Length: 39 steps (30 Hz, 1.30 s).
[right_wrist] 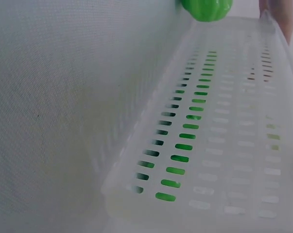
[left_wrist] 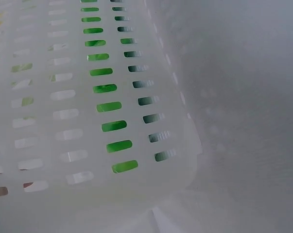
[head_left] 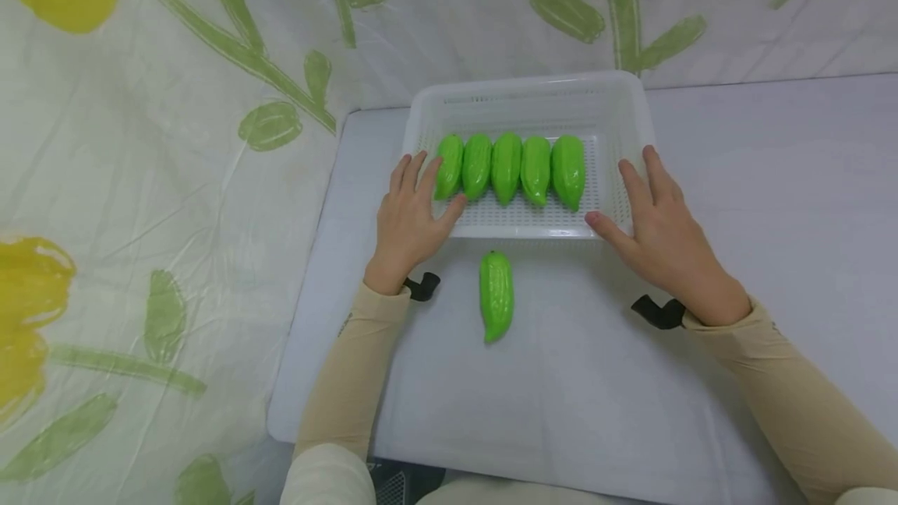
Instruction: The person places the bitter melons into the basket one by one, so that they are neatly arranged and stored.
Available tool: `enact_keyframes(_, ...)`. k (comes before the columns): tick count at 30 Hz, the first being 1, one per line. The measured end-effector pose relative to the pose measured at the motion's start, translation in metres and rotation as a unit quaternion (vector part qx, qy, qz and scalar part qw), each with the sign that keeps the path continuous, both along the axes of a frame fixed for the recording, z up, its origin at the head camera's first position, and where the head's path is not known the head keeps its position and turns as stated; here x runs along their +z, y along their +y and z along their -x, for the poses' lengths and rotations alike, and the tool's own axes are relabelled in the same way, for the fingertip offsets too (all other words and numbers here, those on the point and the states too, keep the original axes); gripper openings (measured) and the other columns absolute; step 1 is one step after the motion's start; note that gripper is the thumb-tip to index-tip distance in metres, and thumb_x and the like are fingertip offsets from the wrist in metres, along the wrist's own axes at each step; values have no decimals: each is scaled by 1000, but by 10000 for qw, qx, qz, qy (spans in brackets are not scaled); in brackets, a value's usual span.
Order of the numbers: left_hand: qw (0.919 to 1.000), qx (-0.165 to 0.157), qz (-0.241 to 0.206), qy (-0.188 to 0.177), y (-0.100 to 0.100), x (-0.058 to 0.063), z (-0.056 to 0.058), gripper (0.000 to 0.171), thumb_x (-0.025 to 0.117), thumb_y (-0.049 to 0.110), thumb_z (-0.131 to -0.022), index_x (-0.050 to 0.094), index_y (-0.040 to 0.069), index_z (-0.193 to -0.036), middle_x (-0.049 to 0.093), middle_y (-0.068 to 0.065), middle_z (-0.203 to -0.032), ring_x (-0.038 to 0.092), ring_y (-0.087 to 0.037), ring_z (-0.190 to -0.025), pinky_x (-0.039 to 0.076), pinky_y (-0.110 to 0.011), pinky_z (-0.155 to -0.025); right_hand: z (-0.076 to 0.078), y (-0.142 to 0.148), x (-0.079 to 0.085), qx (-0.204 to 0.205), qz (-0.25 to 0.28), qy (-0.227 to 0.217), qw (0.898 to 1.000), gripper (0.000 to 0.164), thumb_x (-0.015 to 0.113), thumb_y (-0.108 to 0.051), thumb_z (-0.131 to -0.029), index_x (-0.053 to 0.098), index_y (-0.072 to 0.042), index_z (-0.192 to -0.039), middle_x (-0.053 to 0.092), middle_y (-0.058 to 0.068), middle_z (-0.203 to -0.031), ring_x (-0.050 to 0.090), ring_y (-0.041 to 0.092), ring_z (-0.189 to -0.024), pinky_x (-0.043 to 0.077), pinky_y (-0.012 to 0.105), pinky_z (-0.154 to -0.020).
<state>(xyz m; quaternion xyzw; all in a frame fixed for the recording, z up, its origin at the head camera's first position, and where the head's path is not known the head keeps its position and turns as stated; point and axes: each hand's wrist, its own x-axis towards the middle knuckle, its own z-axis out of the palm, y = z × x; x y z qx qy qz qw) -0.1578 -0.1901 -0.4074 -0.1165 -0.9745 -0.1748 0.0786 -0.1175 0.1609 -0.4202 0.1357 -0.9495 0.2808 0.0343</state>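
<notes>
A white perforated plastic basket [head_left: 522, 232] stands at the back of the table in the head view. Inside, several glossy green ridged vegetables [head_left: 506, 168] lie side by side in a row, pointed ends toward the front. My left hand [head_left: 414, 217] is at the basket's front left corner, fingers spread over the side and thumb at the front rim. At the front right corner my right hand [head_left: 662, 232] has its fingers extended along the side and its thumb over the rim. Another green vegetable [head_left: 496, 296] lies on the table in front of the basket, between my forearms.
Pale cloth covers the table [head_left: 561, 396]. Behind and to the left hangs a curtain [head_left: 210, 178] with yellow flowers and green leaves. Both wrist views face the slotted basket wall [left_wrist: 44, 206], with green showing through its slots.
</notes>
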Motion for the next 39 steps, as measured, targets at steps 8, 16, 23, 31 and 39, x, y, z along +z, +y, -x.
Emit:
enact_keyframes(8, 9997, 26, -207, 93, -2, 1, -3, 70, 53, 51, -101, 46, 7, -156, 35, -17, -166, 27, -38, -156, 44, -66, -110, -1, -4, 0, -38, -32, -4, 10000, 93, 59, -56, -101, 20, 0, -165, 1, 25, -174, 25, 65, -147, 35, 84, -102)
enact_keyframes(16, 9990, -87, -352, 267, -2, 1, -10, 66, 54, 47, -101, 51, 5, -152, 36, -19, -165, 29, -40, -155, 39, -65, -115, -3, -4, 2, -47, -11, 16, 10000, 93, 60, -54, -101, 20, 1, -165, 2, 27, -173, 28, 68, -144, 35, 83, -103)
enact_keyframes(23, 9991, -163, -247, 299, 1, 0, -24, 65, 54, 47, -101, 52, 6, -151, 36, -19, -165, 28, -39, -155, 32, -65, -120, -3, -4, 2, -53, 39, -28, 10000, 93, 59, -55, -101, 19, 0, -165, 0, 24, -174, 28, 67, -144, 33, 82, -106)
enact_keyframes(31, 9981, -396, 15, 478, 4, -5, -49, 69, 60, 50, -99, 51, 6, -152, 35, -21, -165, 27, -44, -154, 29, -69, -118, -2, -3, 2, -54, 13, -4, 10000, 92, 58, -55, -102, 20, 1, -165, 0, 24, -174, 28, 66, -145, 34, 82, -106)
enact_keyframes(39, 9959, -611, -112, 658, 9, -13, -76, 64, 62, 47, -99, 55, 7, -148, 35, -20, -165, 23, -47, -155, 19, -81, -116, 0, -2, 1, -49, 13, 27, 10000, 91, 57, -55, -102, 21, 0, -165, 0, 25, -173, 29, 67, -144, 33, 82, -106)
